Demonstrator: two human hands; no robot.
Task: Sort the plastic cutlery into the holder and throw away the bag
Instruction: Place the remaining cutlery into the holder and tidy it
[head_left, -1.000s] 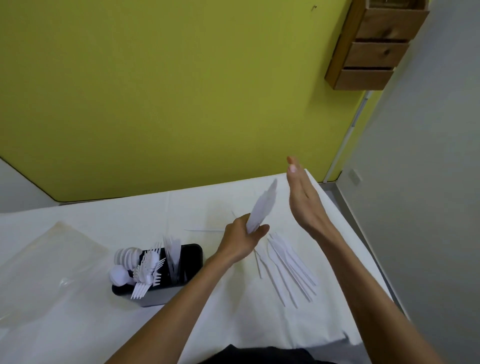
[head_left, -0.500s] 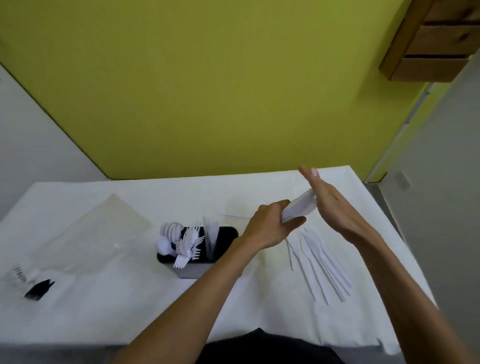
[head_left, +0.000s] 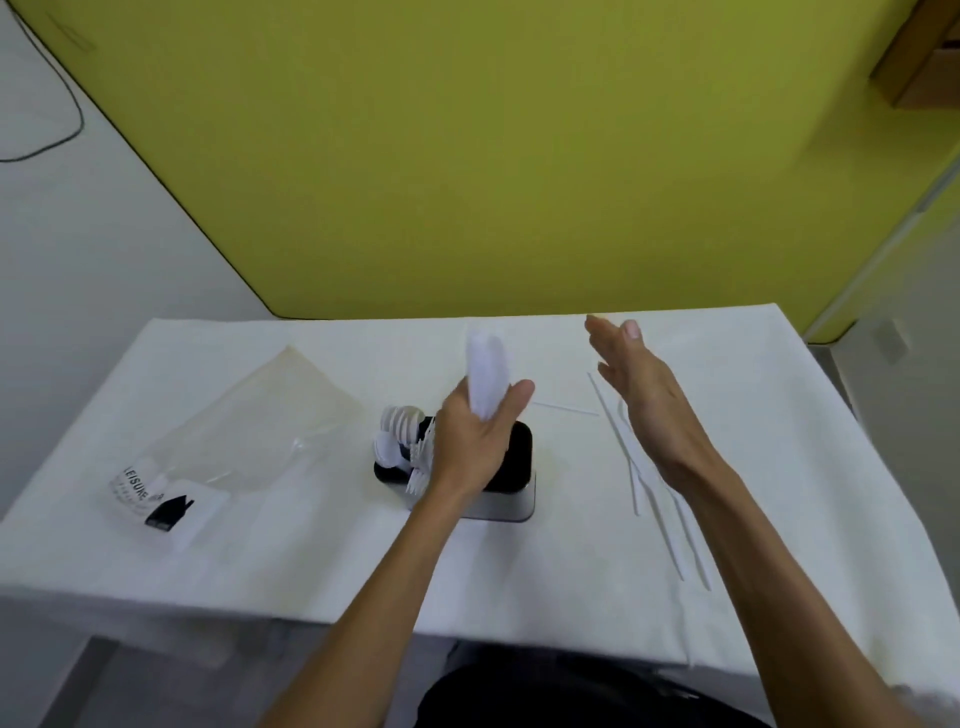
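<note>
My left hand (head_left: 475, 441) grips a bundle of white plastic knives (head_left: 487, 376), held upright right above the black cutlery holder (head_left: 517, 467) in the middle of the table. White spoons (head_left: 400, 423) and forks (head_left: 420, 467) stand in the holder's left part. My right hand (head_left: 649, 410) hovers flat and empty, fingers apart, to the right of the bundle. Under it several loose white knives (head_left: 670, 540) lie on the white tablecloth. One thin piece (head_left: 566, 409) lies alone between the holder and the right hand. The clear plastic bag (head_left: 244, 436) lies flat on the left.
A printed label (head_left: 161, 506) sits at the bag's near end. The white-covered table (head_left: 805, 467) ends against a yellow-green wall. A wooden shelf (head_left: 924, 67) hangs at the upper right. A dark cable (head_left: 67, 130) runs on the white wall at left.
My left hand has carried the knife bundle leftward from over the loose knives to above the holder. The right hand has come off the bundle and stays open. The view has swung left.
</note>
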